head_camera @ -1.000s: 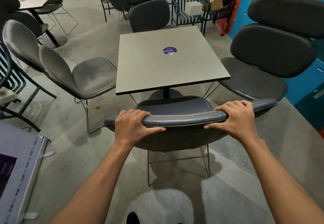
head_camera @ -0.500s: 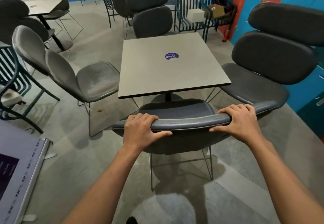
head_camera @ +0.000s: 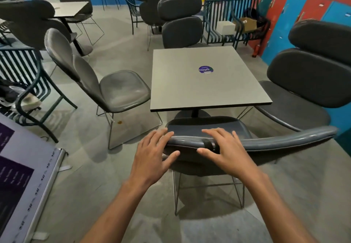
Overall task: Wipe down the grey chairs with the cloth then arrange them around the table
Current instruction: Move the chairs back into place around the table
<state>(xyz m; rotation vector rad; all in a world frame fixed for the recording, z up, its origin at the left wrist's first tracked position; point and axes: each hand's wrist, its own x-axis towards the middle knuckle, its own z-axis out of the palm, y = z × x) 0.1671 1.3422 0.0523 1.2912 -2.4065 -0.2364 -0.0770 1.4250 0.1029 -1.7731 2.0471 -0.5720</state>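
A dark green slatted metal bench at the far wall holds a white box and an open brown cardboard box. The near grey padded chair with wire legs faces the square grey table, its seat tucked at the near edge, its backrest running left to right. The left hand and right hand lie spread-fingered over the backrest, gripping nothing. Three more grey chairs ring the table on grey concrete floor.

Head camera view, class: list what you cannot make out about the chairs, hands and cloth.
- Cloth: not visible anywhere in the head view.
- Near chair: whether the left hand and right hand touch it; blurred.
- Right chair: cut by frame edge.
- Far chair: seat hidden behind table.
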